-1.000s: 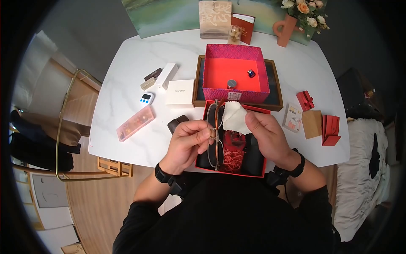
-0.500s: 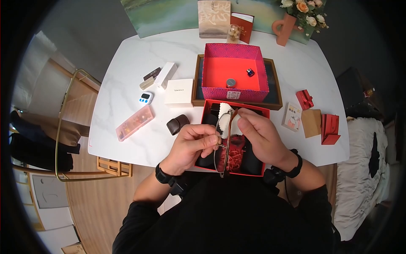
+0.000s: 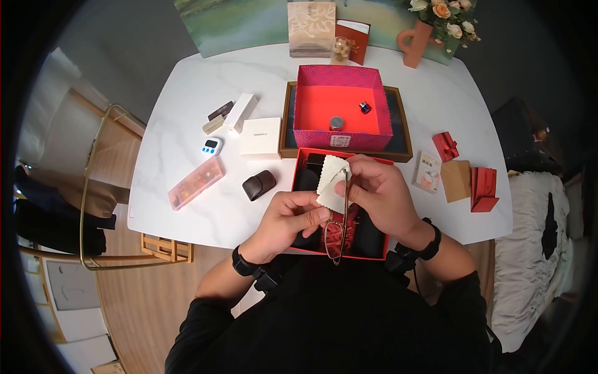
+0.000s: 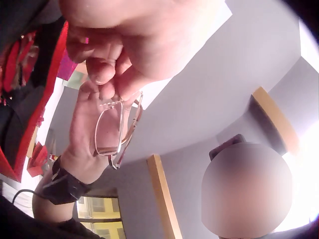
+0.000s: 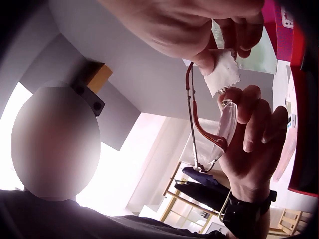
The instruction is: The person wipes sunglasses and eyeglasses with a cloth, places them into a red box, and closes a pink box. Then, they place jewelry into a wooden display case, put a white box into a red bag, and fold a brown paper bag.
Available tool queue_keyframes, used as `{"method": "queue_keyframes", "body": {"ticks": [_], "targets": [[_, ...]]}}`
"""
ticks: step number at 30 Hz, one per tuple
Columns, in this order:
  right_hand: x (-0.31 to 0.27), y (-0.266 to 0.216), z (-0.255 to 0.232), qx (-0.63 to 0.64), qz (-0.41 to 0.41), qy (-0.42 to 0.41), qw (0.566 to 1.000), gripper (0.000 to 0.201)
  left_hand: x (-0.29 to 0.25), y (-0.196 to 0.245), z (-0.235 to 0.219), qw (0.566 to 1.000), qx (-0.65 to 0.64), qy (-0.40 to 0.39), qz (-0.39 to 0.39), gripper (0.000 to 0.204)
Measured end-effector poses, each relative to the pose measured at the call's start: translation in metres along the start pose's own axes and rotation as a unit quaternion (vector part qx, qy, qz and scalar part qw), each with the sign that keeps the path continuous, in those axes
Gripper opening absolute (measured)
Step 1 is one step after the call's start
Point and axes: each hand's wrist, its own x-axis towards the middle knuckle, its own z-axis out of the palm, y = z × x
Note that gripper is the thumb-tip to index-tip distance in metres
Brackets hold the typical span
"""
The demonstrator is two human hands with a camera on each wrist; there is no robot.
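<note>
My left hand (image 3: 280, 227) pinches the thin metal frame of a pair of eyeglasses (image 3: 334, 240) near the bridge. One lens hangs below its fingers, toward my body. A white cloth (image 3: 329, 190) with a zigzag edge lies over the other lens, pinched between the thumb and fingers of my right hand (image 3: 387, 194). That lens is hidden by the cloth. In the right wrist view the brown-tipped temples (image 5: 203, 130) of the eyeglasses stand unfolded. Both hands are held above a red box (image 3: 316, 151) containing red paper shreds and black items.
A dark brown case (image 3: 259, 185) lies left of the red box. Behind stands a pink patterned open box (image 3: 341, 76) on a framed tray (image 3: 402, 124). Further left are a white box (image 3: 260, 138), a timer (image 3: 212, 146) and a pink organizer (image 3: 196, 182). Small boxes (image 3: 428, 171) sit at right.
The eyeglasses have turned and moved right, with one lens now lower and nearer my body. My right hand has brought the cloth onto the upper lens and closed its fingers there.
</note>
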Motion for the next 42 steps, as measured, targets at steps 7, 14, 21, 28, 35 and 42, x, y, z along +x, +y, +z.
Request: {"method": "queue_keyframes", "body": {"ticks": [7,14,21,28,35,42], "targets": [[-0.003,0.006,-0.001,-0.064,-0.030,0.019,0.997,0.018,-0.001,0.000,0.002,0.997,0.072,0.004,0.004,0.009],[-0.006,0.003,0.002,-0.107,-0.072,0.029,0.991,0.020,-0.004,-0.002,0.000,0.995,0.097,-0.008,0.023,0.008],[-0.014,-0.007,-0.002,-0.135,-0.046,-0.020,0.990,0.014,-0.005,0.002,0.009,0.988,0.140,-0.019,0.062,0.008],[-0.013,-0.010,0.001,-0.119,-0.105,-0.016,0.987,0.009,-0.005,0.007,0.007,0.988,0.143,-0.009,0.059,0.008],[-0.013,-0.021,-0.006,-0.117,-0.105,-0.078,0.985,0.017,-0.003,0.017,0.006,0.983,0.166,-0.022,0.073,0.009],[-0.017,-0.012,-0.002,-0.057,-0.137,-0.027,0.989,0.018,0.000,0.019,0.014,0.983,0.155,-0.028,0.092,0.009]]}}
